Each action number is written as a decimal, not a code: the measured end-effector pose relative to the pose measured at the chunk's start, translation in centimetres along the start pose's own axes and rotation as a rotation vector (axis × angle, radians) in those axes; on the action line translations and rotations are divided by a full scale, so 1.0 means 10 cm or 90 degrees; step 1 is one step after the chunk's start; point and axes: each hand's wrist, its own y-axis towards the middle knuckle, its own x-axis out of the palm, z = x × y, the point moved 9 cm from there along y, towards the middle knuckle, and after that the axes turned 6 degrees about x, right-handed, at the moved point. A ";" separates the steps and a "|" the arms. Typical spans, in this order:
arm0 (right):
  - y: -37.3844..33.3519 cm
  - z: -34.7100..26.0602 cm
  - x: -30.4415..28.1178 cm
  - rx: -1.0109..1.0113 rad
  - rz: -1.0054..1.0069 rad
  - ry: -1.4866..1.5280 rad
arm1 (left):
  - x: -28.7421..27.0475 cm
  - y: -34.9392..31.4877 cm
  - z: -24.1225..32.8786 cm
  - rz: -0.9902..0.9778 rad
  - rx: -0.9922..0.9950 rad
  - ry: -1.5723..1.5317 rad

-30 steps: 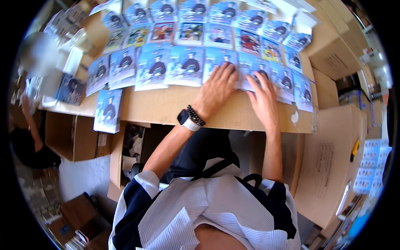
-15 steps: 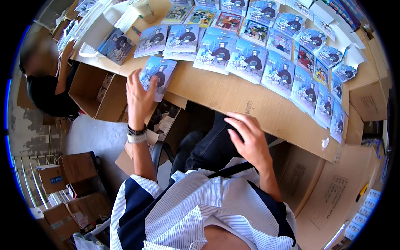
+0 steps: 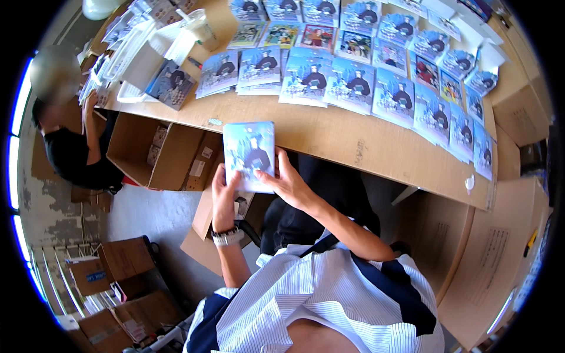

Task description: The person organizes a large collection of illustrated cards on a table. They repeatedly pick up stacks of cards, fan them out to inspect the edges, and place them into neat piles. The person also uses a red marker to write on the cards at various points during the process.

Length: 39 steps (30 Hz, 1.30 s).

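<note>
Between my two hands is a light-blue packet with a dark-clothed figure printed on its front. It is held upright just off the table's front edge. My left hand grips its lower left side, with the thumb on the front. My right hand holds the lower right side, its thumb also pressed on the front. What lies behind the packet is hidden. Beyond it, rows of similar blue packets spread over the wooden table, with several differently coloured cards among them.
A white plastic basket with a blue packet leaning on it and a lidded drink cup stand at the back left. An open cardboard box sits below the table edge. Another person is at far left. Large cartons stand at right.
The packet has come off the table's edge toward my body, turned upright. My right hand has moved left and taken hold of it together with my left hand.
</note>
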 end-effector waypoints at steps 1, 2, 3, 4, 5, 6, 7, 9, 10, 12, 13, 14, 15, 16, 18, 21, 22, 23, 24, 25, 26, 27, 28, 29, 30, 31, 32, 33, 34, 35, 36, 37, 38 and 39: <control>-0.07 -0.11 -0.05 -0.016 0.034 -0.017 | 0.11 -0.13 0.02 -0.022 0.014 -0.018; -0.15 -0.26 -0.12 -0.033 0.070 -0.034 | 0.25 -0.23 0.11 -0.047 0.043 -0.014; -0.27 -0.44 -0.20 -0.078 0.081 -0.030 | 0.45 -0.29 0.22 -0.074 0.059 -0.019; -0.40 -0.71 -0.29 -0.113 0.084 -0.103 | 0.63 -0.32 0.33 -0.100 0.076 -0.025; -0.54 -0.93 -0.42 -0.133 0.100 -0.128 | 0.79 -0.33 0.37 -0.148 0.087 0.023; -0.66 -1.09 -0.55 -0.154 0.114 -0.152 | 1.02 -0.32 0.50 -0.185 0.138 0.121; -0.78 -1.23 -0.70 -0.183 0.144 -0.194 | 1.24 -0.29 0.51 -0.226 0.158 0.134; -0.94 -1.38 -1.02 -0.220 0.206 -0.234 | 1.72 -0.23 0.57 -0.282 0.230 0.157; -0.98 -1.43 -1.20 -0.228 0.241 -0.224 | 1.97 -0.22 0.64 -0.298 0.280 0.172; -0.96 -1.49 -1.48 -0.234 0.248 -0.240 | 2.29 -0.18 0.59 -0.295 0.268 0.121; -0.95 -1.49 -1.58 -0.239 0.262 -0.314 | 2.40 -0.14 0.48 -0.323 0.269 0.106; -0.96 -1.49 -1.65 -0.241 0.274 -0.389 | 2.48 -0.12 0.38 -0.350 0.270 0.090; -0.99 -1.54 -1.70 -0.269 0.285 -0.396 | 2.53 -0.12 0.40 -0.352 0.306 0.093; -1.02 -1.58 -1.71 -0.297 0.293 -0.404 | 2.57 -0.12 0.43 -0.351 0.343 0.094; -1.05 -1.58 -1.74 -0.340 0.320 -0.380 | 2.65 -0.12 0.38 -0.377 0.319 0.126; -1.06 -1.48 -1.79 -0.385 0.387 -0.341 | 2.70 -0.10 0.36 -0.354 0.269 0.165; -1.07 -1.48 -1.77 -0.376 0.415 -0.385 | 2.68 -0.10 0.33 -0.321 0.266 0.142; -1.11 -1.49 -1.72 -0.367 0.444 -0.430 | 2.65 -0.11 0.26 -0.288 0.264 0.119; -1.14 -1.51 -1.68 -0.356 0.471 -0.475 | 2.61 -0.11 0.16 -0.255 0.261 0.095; -1.14 -1.54 -1.61 -0.334 0.431 -0.516 | 2.59 -0.13 0.11 -0.209 0.273 0.087; -1.15 -1.54 -1.56 -0.313 0.404 -0.497 | 2.60 -0.17 0.10 -0.204 0.254 0.081; -1.20 -1.58 -1.52 -0.315 0.401 -0.491 | 2.62 -0.21 0.09 -0.214 0.273 0.114; -1.23 -1.60 -1.52 -0.316 0.399 -0.485 | 2.65 -0.24 0.11 -0.224 0.293 0.148; -1.23 -1.58 -1.55 -0.314 0.391 -0.495 | 2.75 -0.27 0.18 -0.290 0.333 0.156; -1.23 -1.57 -1.57 -0.306 0.368 -0.494 | 2.84 -0.30 0.28 -0.357 0.373 0.164; -1.23 -1.57 -1.60 -0.297 0.345 -0.492 | 2.87 -0.32 0.12 -0.437 0.274 0.139; -1.24 -1.57 -1.64 -0.289 0.322 -0.490 | 2.90 -0.32 0.10 -0.511 0.252 0.122; -1.27 -1.64 -1.65 -0.275 0.299 -0.495 | 2.92 -0.30 0.10 -0.584 0.229 0.102; -1.29 -1.61 -1.70 -0.268 0.268 -0.461 | 2.93 -0.30 0.09 -0.655 0.206 0.085; -1.31 -1.59 -1.74 -0.262 0.237 -0.428 | 2.95 -0.28 0.05 -0.693 0.126 0.031; -1.31 -1.58 -1.74 -0.255 0.202 -0.392 | 2.96 -0.24 0.06 -0.712 0.136 0.036; -1.32 -1.57 -1.75 -0.272 0.194 -0.385 | 2.96 -0.17 -0.01 -0.737 0.133 0.034; -1.33 -1.58 -1.76 -0.280 0.192 -0.353 | 2.97 -0.14 -0.08 -0.762 0.130 0.032; -1.34 -1.59 -1.76 -0.288 0.192 -0.322 | 3.01 -0.11 -0.08 -0.754 0.119 0.008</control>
